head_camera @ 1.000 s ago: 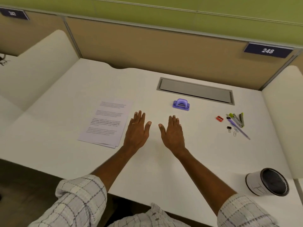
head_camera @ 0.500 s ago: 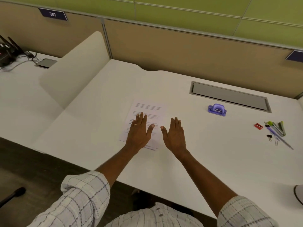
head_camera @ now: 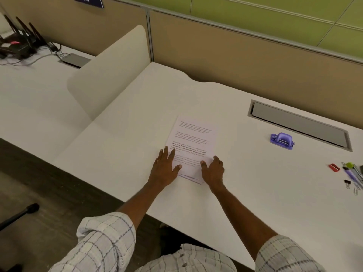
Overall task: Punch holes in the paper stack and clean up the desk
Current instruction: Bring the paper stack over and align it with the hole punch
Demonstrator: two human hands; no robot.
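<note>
At frame centre, the paper stack (head_camera: pixel 191 146) lies on the white desk (head_camera: pixel 255 193). The left hand (head_camera: pixel 164 169) rests flat, fingers spread, on its lower left edge; the right hand (head_camera: pixel 213 170), open, touches its lower right corner.

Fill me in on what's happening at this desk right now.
A person seated at a white desk has both hands on a stack of printed paper. The left hand lies flat on its near left edge and the right hand at its near right corner, as if squaring it up. The purple hole punch sits untouched to the right, with a red sharpener, pens and clips farther right.
</note>
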